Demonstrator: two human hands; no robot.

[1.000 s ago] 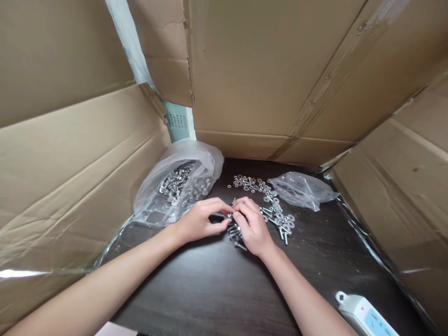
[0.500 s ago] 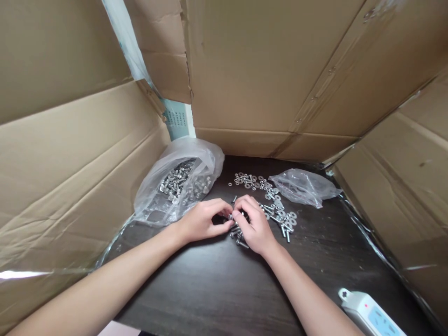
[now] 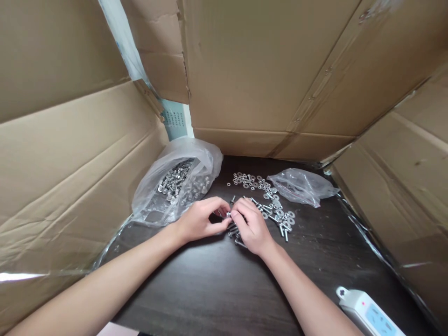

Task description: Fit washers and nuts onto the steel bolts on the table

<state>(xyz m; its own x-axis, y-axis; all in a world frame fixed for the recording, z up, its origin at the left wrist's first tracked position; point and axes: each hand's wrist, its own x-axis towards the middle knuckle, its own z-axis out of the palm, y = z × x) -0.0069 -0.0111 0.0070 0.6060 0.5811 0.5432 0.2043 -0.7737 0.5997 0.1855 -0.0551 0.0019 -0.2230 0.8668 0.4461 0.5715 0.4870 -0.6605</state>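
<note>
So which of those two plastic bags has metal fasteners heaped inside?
The larger bag, beside the left hand: its wide mouth shows piled fasteners. The smaller bag, off to the right, lies crumpled, with no such heap visible.

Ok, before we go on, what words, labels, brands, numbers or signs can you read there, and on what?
None is legible.
Teal panel between cardboard sheets: rows of dark characters, too small to read.
Power strip: no readable lettering.
Bolts: no readable marks.

The hands (image 3: 205, 218) (image 3: 252, 227) partly hide the bolts (image 3: 240, 243); the bottom edge crops the power strip (image 3: 367, 310).
</note>
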